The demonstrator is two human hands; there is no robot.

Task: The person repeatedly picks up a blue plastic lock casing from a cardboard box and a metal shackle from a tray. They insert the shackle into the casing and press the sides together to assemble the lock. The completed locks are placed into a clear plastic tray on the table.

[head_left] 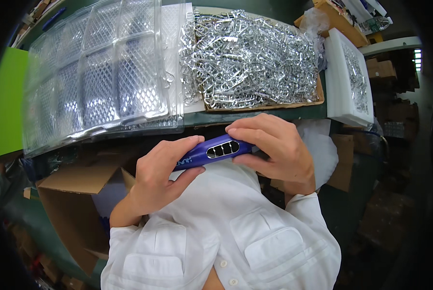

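Observation:
Between my two hands is a long, rounded blue-purple object (223, 149), with a silver-rimmed oval of dark segments on its upper face. I cannot tell its exact kind. My left hand (158, 173) grips its left end, thumb below and fingers above. The right end is pinched by my right hand (278, 150), its fingers over the top and its thumb underneath. The object is held level, slightly raised at the right, in front of my white shirt (202, 208) and close to the table's near edge. Both of its tips are partly hidden by my fingers.
Beyond my hands, a shallow cardboard box (264, 105) holds a heap of shiny metal clips. Stacked clear plastic trays (98, 63) lie at the left beside a green panel (6, 101). A white foam block (339, 82) stands at the right. Below left is an open carton (71, 212).

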